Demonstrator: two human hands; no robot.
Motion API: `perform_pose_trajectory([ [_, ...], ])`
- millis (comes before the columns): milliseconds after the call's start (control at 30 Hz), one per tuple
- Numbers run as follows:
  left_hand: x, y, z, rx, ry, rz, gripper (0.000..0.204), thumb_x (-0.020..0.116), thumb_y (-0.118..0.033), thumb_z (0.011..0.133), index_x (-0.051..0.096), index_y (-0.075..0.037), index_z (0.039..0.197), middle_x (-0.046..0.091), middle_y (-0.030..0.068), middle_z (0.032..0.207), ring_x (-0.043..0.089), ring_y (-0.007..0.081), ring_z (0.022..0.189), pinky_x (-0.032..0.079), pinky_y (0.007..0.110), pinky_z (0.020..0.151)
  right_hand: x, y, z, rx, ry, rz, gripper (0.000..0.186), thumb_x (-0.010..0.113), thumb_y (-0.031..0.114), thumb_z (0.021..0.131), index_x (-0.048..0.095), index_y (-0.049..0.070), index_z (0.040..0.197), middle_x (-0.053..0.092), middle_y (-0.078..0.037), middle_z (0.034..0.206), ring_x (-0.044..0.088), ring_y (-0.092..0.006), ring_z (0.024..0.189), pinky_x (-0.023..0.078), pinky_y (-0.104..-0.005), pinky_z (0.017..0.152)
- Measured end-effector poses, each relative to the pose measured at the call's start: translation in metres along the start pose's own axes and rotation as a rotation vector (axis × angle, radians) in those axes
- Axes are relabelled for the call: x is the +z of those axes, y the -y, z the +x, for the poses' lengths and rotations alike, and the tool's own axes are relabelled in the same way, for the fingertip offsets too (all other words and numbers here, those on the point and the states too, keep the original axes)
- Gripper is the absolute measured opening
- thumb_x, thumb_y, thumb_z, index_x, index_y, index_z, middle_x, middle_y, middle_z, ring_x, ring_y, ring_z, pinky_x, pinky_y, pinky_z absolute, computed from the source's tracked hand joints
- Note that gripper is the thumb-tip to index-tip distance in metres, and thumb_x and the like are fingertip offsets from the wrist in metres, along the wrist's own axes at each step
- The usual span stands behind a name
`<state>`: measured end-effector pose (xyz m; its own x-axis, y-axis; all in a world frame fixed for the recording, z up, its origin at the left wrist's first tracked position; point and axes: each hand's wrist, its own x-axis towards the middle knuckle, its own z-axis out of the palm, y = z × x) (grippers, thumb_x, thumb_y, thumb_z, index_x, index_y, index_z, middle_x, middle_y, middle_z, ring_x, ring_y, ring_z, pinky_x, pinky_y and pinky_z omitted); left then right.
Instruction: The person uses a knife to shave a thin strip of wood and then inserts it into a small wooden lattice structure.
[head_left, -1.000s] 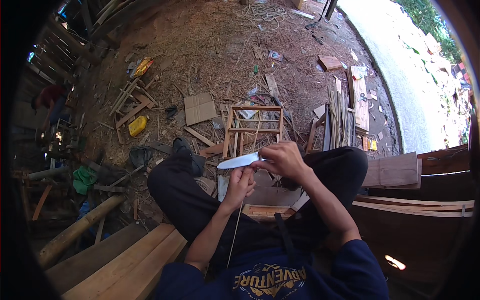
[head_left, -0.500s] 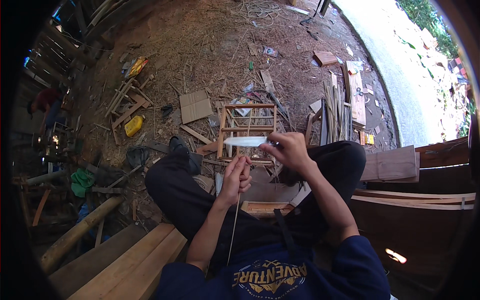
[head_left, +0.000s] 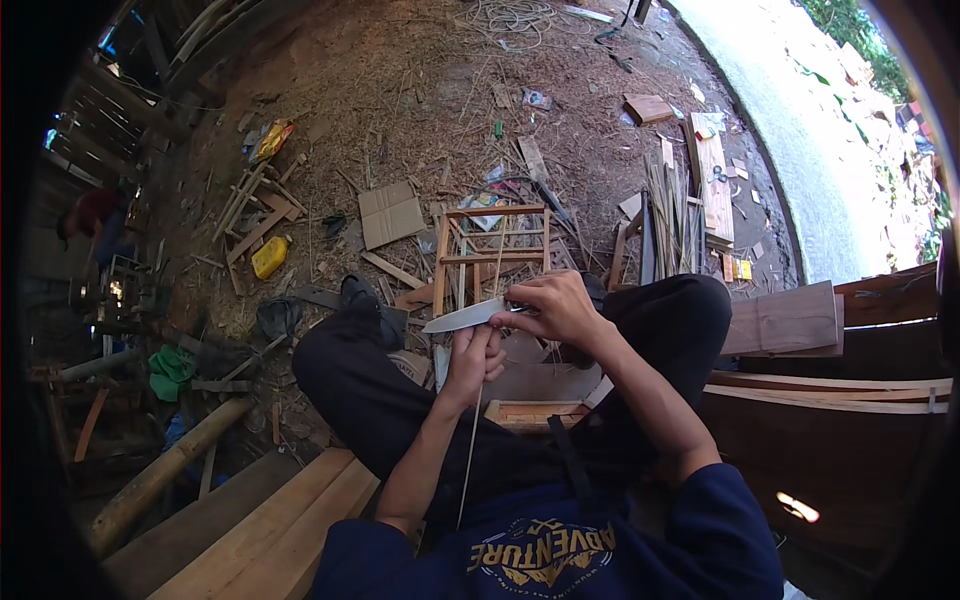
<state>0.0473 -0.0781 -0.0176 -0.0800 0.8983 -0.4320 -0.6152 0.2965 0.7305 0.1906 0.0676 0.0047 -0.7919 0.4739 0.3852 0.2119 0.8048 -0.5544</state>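
My left hand (head_left: 474, 364) is closed around a thin pale wooden strip (head_left: 470, 455), which runs down from the fist toward my lap. My right hand (head_left: 553, 311) grips a knife (head_left: 462, 318) by its handle end, the broad blade pointing left. The blade lies across the top of my left fingers, at the upper end of the strip; whether its edge touches the strip I cannot tell. Just beyond both hands a small wooden frame (head_left: 495, 211) of slats stands on the ground between my legs, its near part hidden by the hands and knife.
Cut boards (head_left: 270, 530) lie at lower left and a wide plank (head_left: 785, 325) at right. A bundle of thin strips (head_left: 672, 225) rests beyond my right knee. Flattened cardboard (head_left: 391, 214) and a yellow container (head_left: 269, 257) lie on the littered ground. Another person (head_left: 95, 225) bends at far left.
My right hand has brought the knife down and slightly left, from above the left hand onto the top of its fingers. The left hand keeps its grip on the strip.
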Motion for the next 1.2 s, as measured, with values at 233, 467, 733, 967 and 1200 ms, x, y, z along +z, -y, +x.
perform_pose_trajectory([
  [233,0.013,-0.010,0.000,-0.044,0.038,-0.059,0.023,0.041,-0.033,0.111,0.048,-0.012,0.103,0.026,-0.0068,0.064,0.020,0.0023,0.045,0.017,0.021,0.039,-0.008,-0.013,-0.004,-0.035,-0.105,-0.102,0.040,0.076,0.049,0.084,0.068,0.012,0.072,0.063,-0.007,0.058,0.064,-0.0278,0.055,0.046,-0.0388,0.053],
  [467,0.012,-0.018,-0.016,-0.039,0.104,-0.056,0.024,0.039,-0.034,0.112,0.047,-0.014,0.101,0.024,-0.0081,0.062,0.018,0.0013,0.044,0.015,0.021,0.038,-0.059,-0.053,-0.005,0.541,-0.428,-0.334,0.036,0.075,0.046,0.089,0.072,0.010,0.082,0.063,-0.010,0.059,0.063,-0.0269,0.051,0.046,-0.0386,0.052],
  [733,0.003,-0.018,-0.013,-0.030,0.087,-0.125,0.020,0.041,-0.028,0.111,0.050,-0.011,0.105,0.026,-0.0063,0.065,0.020,0.0022,0.045,0.016,0.021,0.039,-0.025,-0.011,-0.009,0.156,-0.208,-0.127,0.036,0.078,0.042,0.086,0.067,0.010,0.076,0.061,-0.009,0.057,0.064,-0.0253,0.052,0.046,-0.0376,0.050],
  [967,-0.004,0.002,-0.007,0.013,0.020,-0.054,0.020,0.040,-0.026,0.111,0.049,-0.010,0.106,0.028,-0.0060,0.068,0.021,0.0026,0.046,0.015,0.022,0.041,0.003,0.006,-0.001,-0.051,-0.006,0.000,0.040,0.076,0.044,0.085,0.064,0.009,0.071,0.064,-0.009,0.062,0.064,-0.0291,0.055,0.047,-0.0402,0.052],
  [1200,0.004,-0.008,-0.014,0.041,0.072,0.032,0.020,0.039,-0.027,0.112,0.048,-0.010,0.108,0.028,-0.0063,0.068,0.021,0.0020,0.047,0.016,0.021,0.041,-0.028,-0.038,0.000,0.367,-0.204,-0.201,0.034,0.077,0.045,0.087,0.073,0.011,0.081,0.061,-0.010,0.055,0.063,-0.0270,0.051,0.047,-0.0388,0.052],
])
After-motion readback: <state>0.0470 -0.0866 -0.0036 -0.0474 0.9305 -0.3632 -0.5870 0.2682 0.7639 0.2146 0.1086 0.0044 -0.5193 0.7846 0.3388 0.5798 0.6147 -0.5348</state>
